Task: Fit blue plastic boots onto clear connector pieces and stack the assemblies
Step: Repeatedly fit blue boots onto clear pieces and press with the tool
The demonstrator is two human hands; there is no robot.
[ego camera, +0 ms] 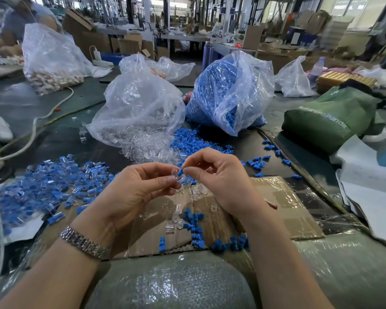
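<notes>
Your left hand [140, 186] pinches one clear connector [175, 173]; right hand [216, 175] pinches one blue boot [180, 171]. Two bags: clear pieces [138, 112], boots [227, 92]. Cardboard-topped desk [283, 210], warehouse hall.

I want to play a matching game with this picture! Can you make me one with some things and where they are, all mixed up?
Things:
1. blue boot
2. clear connector
3. finished pile
4. green bag

Places:
A. far right of the table
B. pinched by the right hand
C. spread out on the left
D. pinched by the left hand

Pairs: 1-B, 2-D, 3-C, 4-A
</notes>
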